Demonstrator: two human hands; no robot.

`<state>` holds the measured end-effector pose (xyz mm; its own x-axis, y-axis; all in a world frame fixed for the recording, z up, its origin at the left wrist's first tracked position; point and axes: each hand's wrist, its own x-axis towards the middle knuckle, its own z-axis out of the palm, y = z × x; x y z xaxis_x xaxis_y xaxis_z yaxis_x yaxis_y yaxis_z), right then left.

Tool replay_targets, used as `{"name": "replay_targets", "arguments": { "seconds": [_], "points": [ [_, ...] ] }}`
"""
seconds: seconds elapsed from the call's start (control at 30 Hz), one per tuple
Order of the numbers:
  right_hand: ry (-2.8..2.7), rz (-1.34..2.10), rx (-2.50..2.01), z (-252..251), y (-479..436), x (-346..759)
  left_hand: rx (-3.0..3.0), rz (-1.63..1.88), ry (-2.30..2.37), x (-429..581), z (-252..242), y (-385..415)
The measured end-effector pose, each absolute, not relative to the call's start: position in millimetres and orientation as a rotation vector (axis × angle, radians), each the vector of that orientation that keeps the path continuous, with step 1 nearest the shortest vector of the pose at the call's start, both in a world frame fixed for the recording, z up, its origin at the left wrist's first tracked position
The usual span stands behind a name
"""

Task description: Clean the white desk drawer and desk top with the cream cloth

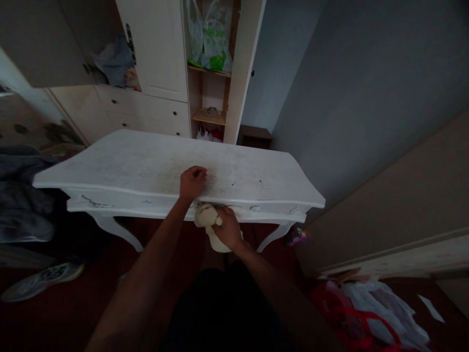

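Observation:
A white table (146, 156) with a curved front edge and carved trim stands before me, its top smudged grey towards the middle. My left hand (193, 182) rests on the top near the front edge, fingers curled in, with nothing visible in them. Just below and to the right, my right hand (228, 228) grips a cream cloth (205, 215) against the table's front face. The cloth bunches up at the front panel and hangs down below my fingers. Part of the front trim is hidden behind it.
Behind the table stands a white wardrobe (161, 54) with open doors, plastic bags (216, 41) on its shelf. Dark clothing (25, 195) lies at the left, above a shoe (44, 281). Red and white bags (381, 313) sit at lower right, near the wall (366, 98).

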<state>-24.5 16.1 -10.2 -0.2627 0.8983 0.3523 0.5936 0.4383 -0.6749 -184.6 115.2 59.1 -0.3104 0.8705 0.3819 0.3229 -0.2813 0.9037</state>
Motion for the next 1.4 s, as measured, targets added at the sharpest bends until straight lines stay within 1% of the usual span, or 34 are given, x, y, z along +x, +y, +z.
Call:
{"name": "replay_targets", "arguments": {
  "seconds": [0.1,0.2,0.27,0.33,0.4,0.5,0.57,0.7,0.83,1.0,1.17,1.3,1.4],
  "points": [
    [-2.161,0.627,-1.100,9.1,13.2,0.0,1.481,1.622,1.522,-184.4,59.9,114.2],
    [-2.135,0.673,-0.997,41.1,14.4,24.4,1.479,1.618,1.514,-184.2,60.9,113.4],
    [-2.047,0.631,-0.980,69.9,21.7,42.2,1.479,1.605,1.530,-184.1,62.0,112.6],
    [-1.944,0.546,-0.971,101.1,36.4,60.0,1.471,1.588,1.554,-183.8,63.5,111.7],
    [-1.880,0.373,-0.955,128.7,58.2,74.5,1.460,1.574,1.574,-183.7,64.8,111.1],
    [-1.954,0.100,-0.876,150.5,97.7,82.9,1.456,1.562,1.579,-183.8,65.8,111.3],
    [-2.097,0.015,-0.796,147.9,121.5,77.4,1.462,1.563,1.576,-184.0,66.1,111.7],
    [-2.453,-0.014,-0.715,117.1,147.5,47.3,1.425,1.583,1.561,-183.6,68.5,110.8],
    [-2.551,-0.117,-0.740,98.0,146.9,19.9,1.356,1.638,1.496,-181.6,73.6,106.7],
    [-2.488,-0.161,-0.783,114.9,128.2,22.1,1.324,1.653,1.440,-180.0,75.6,105.7],
    [-2.377,-0.071,-0.784,127.9,100.7,58.0,1.316,1.582,1.400,-182.2,75.5,107.0],
    [-2.092,0.149,-0.819,109.3,75.2,95.0,1.375,1.513,1.416,-183.8,77.4,105.5],
    [-1.755,0.286,-0.980,81.6,47.6,120.2,1.400,1.487,1.433,-184.0,77.0,105.3]
  ]
}}
